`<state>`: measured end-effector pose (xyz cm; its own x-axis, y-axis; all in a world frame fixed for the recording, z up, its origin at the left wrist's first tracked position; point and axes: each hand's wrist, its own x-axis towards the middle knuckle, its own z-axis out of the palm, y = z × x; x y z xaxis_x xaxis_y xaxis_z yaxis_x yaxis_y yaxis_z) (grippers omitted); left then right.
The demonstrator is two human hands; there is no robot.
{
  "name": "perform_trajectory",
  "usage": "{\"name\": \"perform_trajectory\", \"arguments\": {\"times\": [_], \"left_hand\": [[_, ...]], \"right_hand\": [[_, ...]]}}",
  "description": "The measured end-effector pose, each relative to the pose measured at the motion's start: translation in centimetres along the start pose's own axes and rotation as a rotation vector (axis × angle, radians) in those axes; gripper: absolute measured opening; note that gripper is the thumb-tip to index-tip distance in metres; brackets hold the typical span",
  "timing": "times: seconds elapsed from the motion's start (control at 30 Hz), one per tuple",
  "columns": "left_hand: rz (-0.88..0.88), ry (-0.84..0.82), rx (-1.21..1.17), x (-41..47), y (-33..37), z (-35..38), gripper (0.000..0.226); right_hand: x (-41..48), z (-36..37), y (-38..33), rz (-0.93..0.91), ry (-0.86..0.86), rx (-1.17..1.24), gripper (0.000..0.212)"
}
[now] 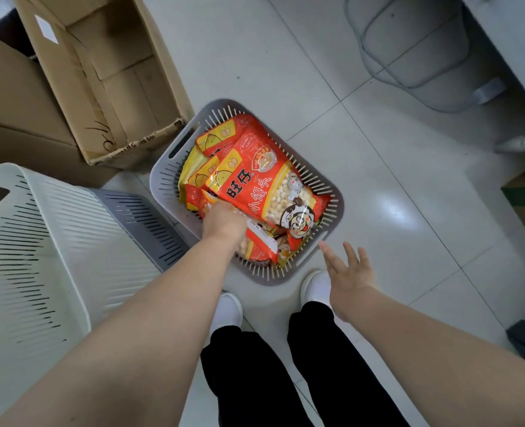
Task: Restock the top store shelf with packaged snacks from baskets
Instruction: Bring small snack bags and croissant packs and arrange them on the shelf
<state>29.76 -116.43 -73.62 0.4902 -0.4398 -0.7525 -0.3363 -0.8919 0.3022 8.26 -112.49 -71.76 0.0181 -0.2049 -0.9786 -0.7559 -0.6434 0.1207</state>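
Note:
A grey slotted basket (pixel 166 177) stands on the floor in front of my feet, filled with several red and yellow snack bags. The top snack bag (pixel 264 183) is red with a clear window showing small round biscuits and a cartoon face. My left hand (pixel 224 224) reaches into the basket with its fingers closed under the near edge of that top bag. My right hand (pixel 349 272) hovers open, fingers spread, just outside the basket's near right corner, touching nothing. The shelf is out of view.
A white slotted basket (pixel 39 241) and another grey one (pixel 141 220) lie at the left. Open cardboard boxes (pixel 107 75) stand at the back left. A grey bin (pixel 415 53) and a counter base sit at the back right. White floor tiles lie around.

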Motion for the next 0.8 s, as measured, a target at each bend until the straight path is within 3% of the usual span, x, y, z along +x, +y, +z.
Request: {"name": "perform_trajectory", "arguments": {"times": [0.07, 0.2, 0.3, 0.37, 0.47, 0.63, 0.73, 0.8], "left_hand": [[0.034, 0.109, 0.015, 0.2, 0.2, -0.8, 0.038], [0.103, 0.282, 0.156, 2.0, 0.3, -2.5, 0.045], [0.036, 0.261, 0.237, 4.1, -0.1, -3.9, 0.067], [-0.035, 0.231, 0.159, 6.0, -0.9, -4.4, 0.073], [-0.08, 0.224, 0.075, 7.2, -1.5, -4.8, 0.077], [-0.1, 0.232, 0.249, 6.4, -0.8, -4.6, 0.07], [-0.131, 0.195, 0.38, 6.5, 0.0, -4.5, 0.058], [-0.078, 0.211, 0.262, 7.2, 0.7, -4.3, 0.056]], "right_hand": [[0.2, -0.5, 0.6, 0.057, 0.076, 0.198, 0.075], [1.2, -2.1, 0.5, 0.185, 0.31, 0.819, 0.075], [2.6, -2.9, -0.1, 0.271, 0.313, 1.179, 0.068], [3.6, -3.6, -0.4, 0.287, 0.28, 1.435, 0.063], [4.8, -4.4, -0.8, 0.34, 0.245, 1.52, 0.077], [6.6, -5.0, -0.8, 0.506, 0.317, 1.643, 0.083], [7.0, -4.8, 1.3, 0.602, 0.342, 1.709, 0.077], [7.1, -4.6, 2.9, 0.617, 0.374, 1.757, 0.064]]}}
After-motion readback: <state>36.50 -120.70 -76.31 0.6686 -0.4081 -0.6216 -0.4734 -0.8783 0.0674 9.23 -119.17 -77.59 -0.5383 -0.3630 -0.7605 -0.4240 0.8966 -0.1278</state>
